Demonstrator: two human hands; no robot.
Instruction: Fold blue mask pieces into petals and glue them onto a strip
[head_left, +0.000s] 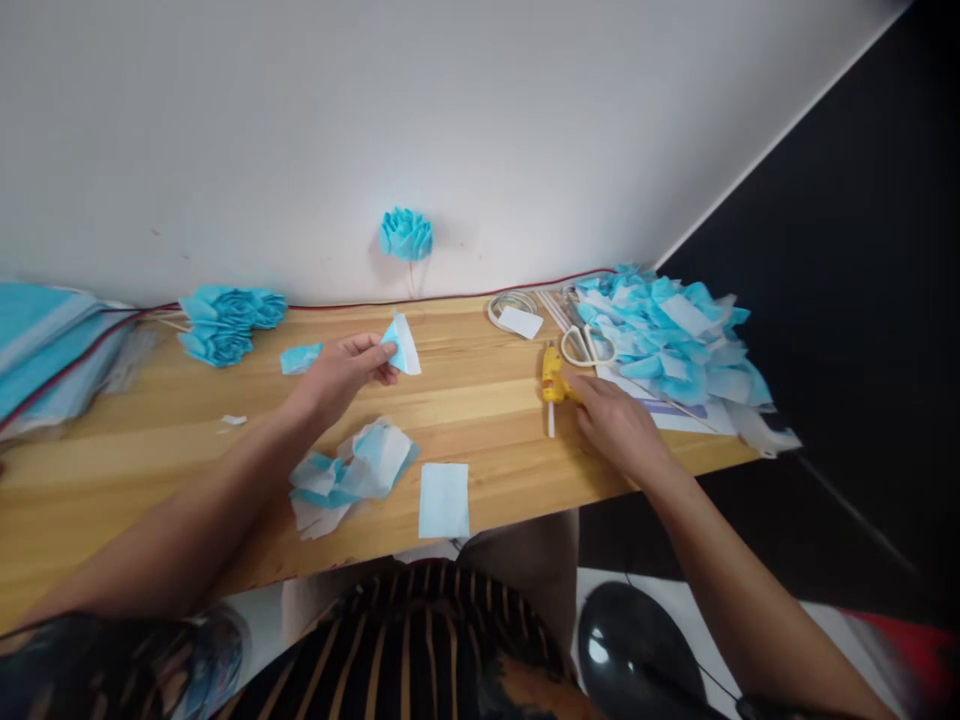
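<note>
My left hand (360, 362) pinches a folded blue-and-white piece of thin fabric or paper (404, 345) between thumb and fingers, a little above the table. On the right, my right hand (609, 415) is closed around the handle of a yellow glue gun (553, 375). Its nozzle points towards the wall, and a white glue stick (551, 418) sticks out of its rear. Near my left forearm lies a loose heap of blue and white pieces (356, 475). A flat pale blue rectangle (444, 500) rests at the table's front edge.
White-handled scissors (589, 347) and a coiled cable (510, 308) lie beyond the glue gun. A large pile of blue pieces (667, 335) covers the right end. One blue flower (406, 235) stands by the wall; several more (225, 320) lie left, near stacked blue sheets (52, 345).
</note>
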